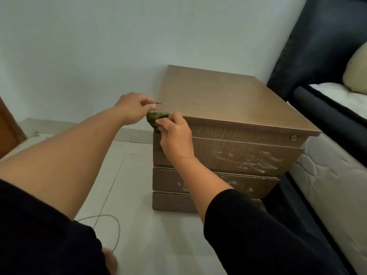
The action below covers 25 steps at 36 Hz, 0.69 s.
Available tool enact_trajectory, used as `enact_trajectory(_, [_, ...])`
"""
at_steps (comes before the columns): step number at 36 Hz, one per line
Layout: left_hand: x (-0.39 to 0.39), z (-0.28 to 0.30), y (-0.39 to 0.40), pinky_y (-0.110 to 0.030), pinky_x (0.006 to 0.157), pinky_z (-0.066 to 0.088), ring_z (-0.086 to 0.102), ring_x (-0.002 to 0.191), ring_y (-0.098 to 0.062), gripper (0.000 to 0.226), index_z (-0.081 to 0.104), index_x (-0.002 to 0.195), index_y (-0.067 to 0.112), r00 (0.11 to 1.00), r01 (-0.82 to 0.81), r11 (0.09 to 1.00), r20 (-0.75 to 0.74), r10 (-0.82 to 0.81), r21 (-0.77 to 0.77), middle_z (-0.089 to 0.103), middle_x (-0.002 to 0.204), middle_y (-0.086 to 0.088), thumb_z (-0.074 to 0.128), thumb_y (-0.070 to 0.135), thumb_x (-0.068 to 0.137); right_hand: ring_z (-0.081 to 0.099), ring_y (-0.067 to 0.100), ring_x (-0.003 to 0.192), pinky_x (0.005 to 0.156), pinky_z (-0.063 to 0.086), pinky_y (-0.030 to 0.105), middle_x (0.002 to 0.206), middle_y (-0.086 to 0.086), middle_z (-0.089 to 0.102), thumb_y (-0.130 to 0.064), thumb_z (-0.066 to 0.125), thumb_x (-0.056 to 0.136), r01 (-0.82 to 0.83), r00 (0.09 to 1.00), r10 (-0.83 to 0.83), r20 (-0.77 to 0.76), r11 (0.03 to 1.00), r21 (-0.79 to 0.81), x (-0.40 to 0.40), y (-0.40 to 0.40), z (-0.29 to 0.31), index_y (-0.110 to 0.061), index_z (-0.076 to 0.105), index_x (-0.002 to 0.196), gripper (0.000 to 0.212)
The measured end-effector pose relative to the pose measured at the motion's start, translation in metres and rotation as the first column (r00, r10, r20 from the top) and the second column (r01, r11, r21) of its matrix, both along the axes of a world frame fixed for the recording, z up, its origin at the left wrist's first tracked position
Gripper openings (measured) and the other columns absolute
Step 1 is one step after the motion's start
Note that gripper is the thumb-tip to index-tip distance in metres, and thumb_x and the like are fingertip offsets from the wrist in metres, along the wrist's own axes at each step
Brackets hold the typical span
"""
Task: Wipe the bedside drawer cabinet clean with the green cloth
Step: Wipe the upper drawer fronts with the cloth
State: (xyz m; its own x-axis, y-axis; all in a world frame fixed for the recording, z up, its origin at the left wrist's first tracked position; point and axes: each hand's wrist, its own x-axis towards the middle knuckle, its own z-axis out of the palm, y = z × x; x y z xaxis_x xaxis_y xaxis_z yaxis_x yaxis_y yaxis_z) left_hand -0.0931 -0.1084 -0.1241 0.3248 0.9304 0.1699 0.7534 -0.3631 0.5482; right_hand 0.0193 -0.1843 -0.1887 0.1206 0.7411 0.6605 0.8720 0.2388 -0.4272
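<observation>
Both hands held the green cloth [156, 117] bunched at the cabinet's [228, 102] front-left corner: right hand [175, 138] gripping, left hand [132, 108] pinching. Soft, light, floppy; probably best held wadded.

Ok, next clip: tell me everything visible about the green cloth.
The green cloth is a small, dark olive, soft fabric bunched into a wad. It sits at the front-left top corner of the cabinet, held between both hands: the right hand grips it from below, the left hand pinches its upper edge. Most is hidden.
</observation>
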Motion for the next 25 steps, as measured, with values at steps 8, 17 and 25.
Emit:
enact_trajectory(8, [-0.02,-0.047,-0.026,-0.028,0.09,0.043,0.063,0.102,-0.017,0.024,0.068,0.109,0.018,0.999,0.01,0.998,0.039,-0.008,-0.054,0.072,0.106,-0.003,0.056,0.028,0.091,0.051,0.037,0.097,0.072,0.042,0.042,0.116,0.017,0.058,0.003,0.05,0.083,0.112,0.918,-0.057,0.393,0.987,-0.116,0.003,-0.008,-0.017,-0.004,0.065,0.11,0.032])
enact_trajectory(17, [-0.011,-0.067,-0.034,-0.028,0.103,0.038,0.057,0.119,-0.022,0.033,0.064,0.122,0.018,0.998,0.064,0.982,-0.019,-0.062,0.179,0.065,0.125,-0.006,0.055,0.029,0.092,0.044,0.031,0.11,0.079,0.037,0.038,0.118,0.011,0.058,-0.003,0.039,0.092,0.158,0.893,-0.055,0.448,0.968,-0.195,0.013,-0.005,-0.013,-0.009,0.059,0.121,0.036])
enact_trajectory(25, [0.007,-0.071,-0.038,-0.034,0.092,0.047,0.062,0.108,-0.025,0.033,0.069,0.115,0.012,0.983,0.148,0.94,-0.148,-0.107,0.306,0.071,0.114,-0.008,0.049,0.03,0.094,0.043,0.03,0.111,0.081,0.036,0.037,0.117,0.008,0.059,-0.004,0.04,0.092,0.229,0.894,-0.12,0.431,0.95,-0.21,0.044,-0.014,-0.011,-0.014,0.058,0.124,0.038])
